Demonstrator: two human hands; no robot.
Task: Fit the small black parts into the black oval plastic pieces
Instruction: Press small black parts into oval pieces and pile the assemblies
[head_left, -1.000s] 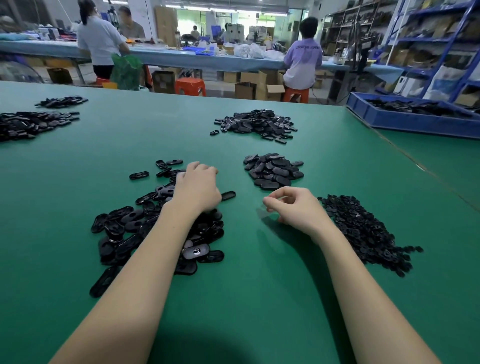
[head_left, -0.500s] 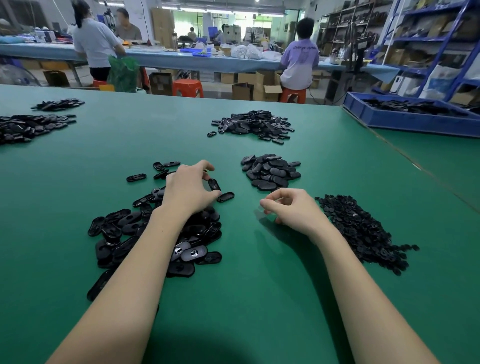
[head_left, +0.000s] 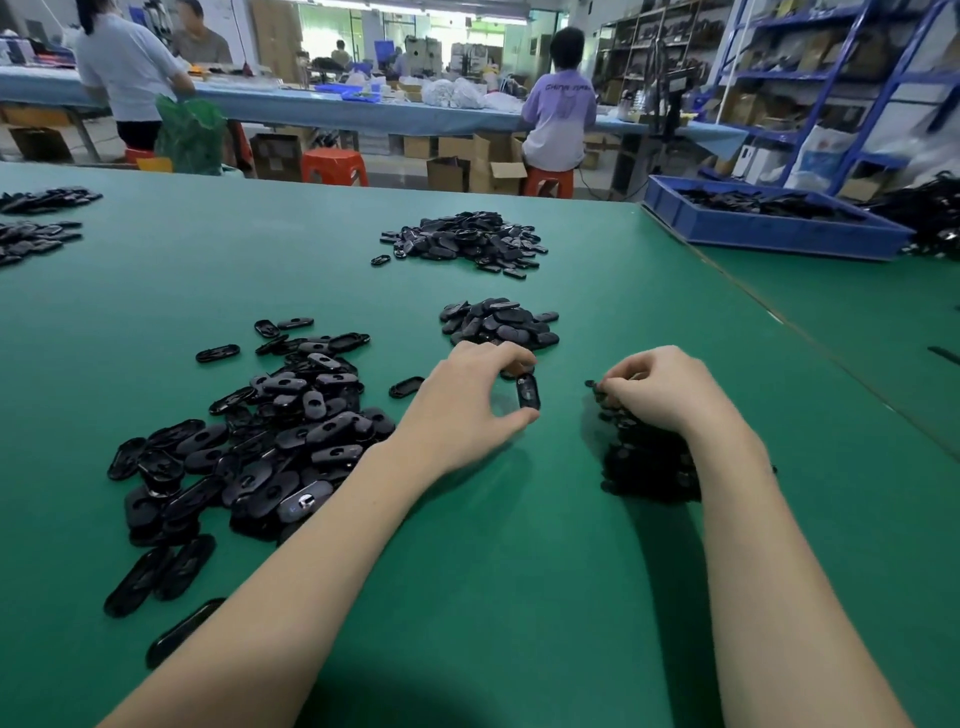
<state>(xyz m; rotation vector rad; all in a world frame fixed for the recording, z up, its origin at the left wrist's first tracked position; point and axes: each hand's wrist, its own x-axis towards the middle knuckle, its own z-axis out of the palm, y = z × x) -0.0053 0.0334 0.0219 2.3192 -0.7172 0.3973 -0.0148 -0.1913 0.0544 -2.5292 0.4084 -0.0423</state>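
Forearms stretch over the green table (head_left: 519, 597). At nine o'clock, the big heap of oval pieces (head_left: 249, 452). Left hand (head_left: 462, 410) pinches one oval piece (head_left: 528, 392) upright; right hand (head_left: 670, 389), at three o'clock, pinches a small part (head_left: 597, 385) over the small-parts pile (head_left: 644, 467). Beyond, at twelve, two more heaps (head_left: 498, 325).

The green-covered table (head_left: 519, 597) carries a large heap of black oval pieces (head_left: 249, 457) at left, two smaller oval heaps (head_left: 498, 322) (head_left: 462, 241) beyond, a pile of small black parts (head_left: 644, 467) at right, and a blue tray (head_left: 769, 234) at the far right.
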